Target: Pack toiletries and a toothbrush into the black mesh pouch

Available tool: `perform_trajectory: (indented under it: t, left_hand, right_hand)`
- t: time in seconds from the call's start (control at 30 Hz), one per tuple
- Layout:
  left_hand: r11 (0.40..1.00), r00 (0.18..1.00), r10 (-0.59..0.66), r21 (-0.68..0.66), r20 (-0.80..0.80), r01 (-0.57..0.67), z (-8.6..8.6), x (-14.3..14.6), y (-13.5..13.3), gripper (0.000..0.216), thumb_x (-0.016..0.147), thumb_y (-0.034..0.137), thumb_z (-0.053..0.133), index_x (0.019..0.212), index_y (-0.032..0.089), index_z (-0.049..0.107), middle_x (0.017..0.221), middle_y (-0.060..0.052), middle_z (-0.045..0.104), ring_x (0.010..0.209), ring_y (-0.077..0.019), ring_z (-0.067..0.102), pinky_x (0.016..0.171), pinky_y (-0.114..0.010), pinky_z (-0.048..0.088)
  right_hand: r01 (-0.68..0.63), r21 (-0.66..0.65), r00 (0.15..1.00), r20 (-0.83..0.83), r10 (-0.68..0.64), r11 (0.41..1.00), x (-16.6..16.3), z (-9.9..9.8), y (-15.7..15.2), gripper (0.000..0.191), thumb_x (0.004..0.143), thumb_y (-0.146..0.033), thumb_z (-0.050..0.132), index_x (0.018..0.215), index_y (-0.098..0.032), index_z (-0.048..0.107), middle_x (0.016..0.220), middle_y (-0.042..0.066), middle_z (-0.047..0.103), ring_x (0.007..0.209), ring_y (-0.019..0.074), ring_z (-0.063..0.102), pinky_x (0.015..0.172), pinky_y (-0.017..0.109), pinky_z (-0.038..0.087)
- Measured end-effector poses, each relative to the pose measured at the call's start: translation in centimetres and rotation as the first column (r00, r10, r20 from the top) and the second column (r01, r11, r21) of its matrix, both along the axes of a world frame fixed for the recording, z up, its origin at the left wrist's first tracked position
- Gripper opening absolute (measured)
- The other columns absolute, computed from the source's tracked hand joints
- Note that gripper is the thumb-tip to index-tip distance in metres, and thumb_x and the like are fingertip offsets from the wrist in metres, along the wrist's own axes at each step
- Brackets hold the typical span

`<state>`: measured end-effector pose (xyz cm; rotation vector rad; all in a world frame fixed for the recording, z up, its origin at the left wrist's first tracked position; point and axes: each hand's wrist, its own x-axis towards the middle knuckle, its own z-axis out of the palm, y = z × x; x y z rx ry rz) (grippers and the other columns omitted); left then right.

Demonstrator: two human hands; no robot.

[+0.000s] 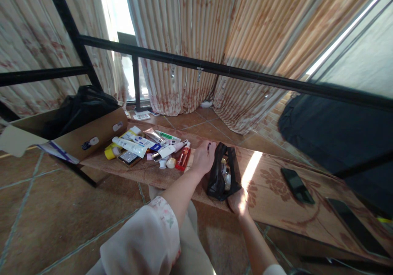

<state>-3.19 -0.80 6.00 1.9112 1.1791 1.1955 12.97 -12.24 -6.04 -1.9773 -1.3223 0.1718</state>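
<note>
A small black pouch (pixel 218 176) stands open on the low table (pixel 276 197), with small items showing inside it. My left hand (pixel 202 157) is closed at the pouch's left rim, pinching a small dark thing I cannot make out. My right hand (pixel 238 202) grips the pouch's near right edge from below. To the left of my left hand lies a heap of cosmetic tubes and bottles (pixel 147 146), among them a red tube (pixel 183 158) and a white tube (pixel 130 146).
A cardboard box (pixel 89 137) holding a black bag (pixel 81 107) sits at the table's left end. Two dark phones (pixel 297 185) (pixel 356 226) lie on the right part of the table. Black metal rails (pixel 215 68) and curtains stand behind.
</note>
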Motion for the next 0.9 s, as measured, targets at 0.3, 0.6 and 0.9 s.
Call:
perform_trajectory:
  t: [0.3, 0.6, 0.9]
  left_hand:
    - [0.997, 0.995, -0.029, -0.070, 0.096, 0.036, -0.5, 0.2, 0.3, 0.024, 0.096, 0.026, 0.031, 0.098, 0.021, 0.055, 0.085, -0.002, 0.062, 0.074, -0.0134, 0.059, 0.073, -0.026, 0.045]
    - [0.999, 0.997, -0.021, -0.047, 0.078, 0.024, -0.8, 0.4, 0.5, 0.020, 0.091, 0.016, 0.036, 0.099, 0.019, 0.054, 0.090, -0.003, 0.063, 0.072, -0.0132, 0.060, 0.073, -0.027, 0.046]
    - [0.999, 0.998, -0.014, -0.037, 0.066, 0.017, -1.1, 0.6, 0.7, 0.017, 0.091, 0.014, 0.037, 0.097, 0.019, 0.053, 0.089, -0.004, 0.062, 0.073, -0.0134, 0.060, 0.072, -0.027, 0.047]
  right_hand:
    - [-0.008, -0.010, 1.000, -0.009, 0.008, 1.000, -0.3, 0.4, -0.3, 0.026, 0.076, -0.027, 0.046, 0.077, -0.013, 0.067, 0.069, 0.010, 0.066, 0.061, 0.0187, 0.059, 0.057, 0.026, 0.048]
    - [-0.025, 0.005, 1.000, -0.015, 0.025, 1.000, -0.4, 0.7, -0.3, 0.027, 0.079, -0.030, 0.045, 0.076, -0.014, 0.067, 0.066, 0.009, 0.065, 0.059, 0.0185, 0.059, 0.055, 0.026, 0.048]
    - [0.000, 0.003, 1.000, 0.025, 0.000, 1.000, -0.3, 0.4, -0.1, 0.025, 0.078, -0.027, 0.047, 0.074, -0.014, 0.068, 0.063, 0.007, 0.064, 0.060, 0.0179, 0.060, 0.054, 0.024, 0.046]
